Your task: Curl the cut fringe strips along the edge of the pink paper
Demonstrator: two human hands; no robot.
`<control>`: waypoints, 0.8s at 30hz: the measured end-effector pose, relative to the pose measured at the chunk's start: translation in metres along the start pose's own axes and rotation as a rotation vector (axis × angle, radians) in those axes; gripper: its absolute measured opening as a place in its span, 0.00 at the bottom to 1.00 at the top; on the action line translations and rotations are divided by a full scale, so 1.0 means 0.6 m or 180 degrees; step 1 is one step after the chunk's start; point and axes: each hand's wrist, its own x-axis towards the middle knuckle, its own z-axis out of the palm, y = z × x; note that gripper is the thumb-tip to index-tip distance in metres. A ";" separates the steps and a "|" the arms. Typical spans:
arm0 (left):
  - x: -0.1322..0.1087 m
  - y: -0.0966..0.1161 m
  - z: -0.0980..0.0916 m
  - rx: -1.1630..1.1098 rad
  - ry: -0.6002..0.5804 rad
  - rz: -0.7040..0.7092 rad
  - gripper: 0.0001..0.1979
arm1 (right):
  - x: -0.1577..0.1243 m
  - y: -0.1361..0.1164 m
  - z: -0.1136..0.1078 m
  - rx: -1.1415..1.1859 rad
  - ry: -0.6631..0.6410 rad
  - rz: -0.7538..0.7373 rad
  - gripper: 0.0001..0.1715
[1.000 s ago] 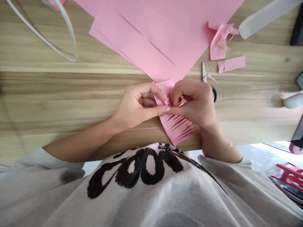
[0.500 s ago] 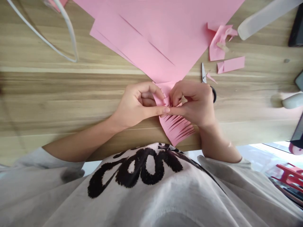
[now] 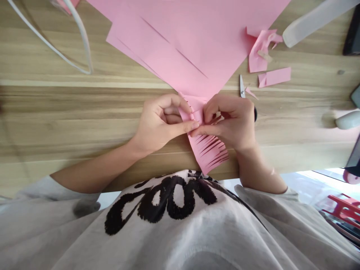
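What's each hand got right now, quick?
Left hand: closed, pinching the fringed pink paper between thumb and fingers.
Right hand: closed, pinching the same paper.

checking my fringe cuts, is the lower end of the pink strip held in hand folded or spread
Spread: that end of the pink strip shows unfolded, its fringe cuts side by side.

Left hand [image 3: 159,123] pinches just beside the curled right hand [image 3: 233,120].

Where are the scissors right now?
In the head view, the scissors lie on the table right of centre, partly hidden by the right hand, beside a small pink paper sliver.
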 end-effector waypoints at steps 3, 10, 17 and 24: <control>0.000 -0.005 0.000 0.0241 0.0315 0.0129 0.14 | -0.002 -0.002 -0.001 0.0056 0.0109 0.0133 0.19; 0.005 -0.015 -0.004 0.0404 0.0729 0.0450 0.14 | -0.002 -0.003 0.002 0.0160 0.0612 0.0388 0.10; 0.006 -0.023 -0.009 0.0535 0.0743 0.0456 0.15 | -0.001 -0.001 0.007 0.0050 0.1037 0.0361 0.06; 0.008 -0.028 -0.014 0.0491 0.0641 0.0424 0.18 | -0.002 0.007 0.007 0.0099 0.1104 0.0308 0.05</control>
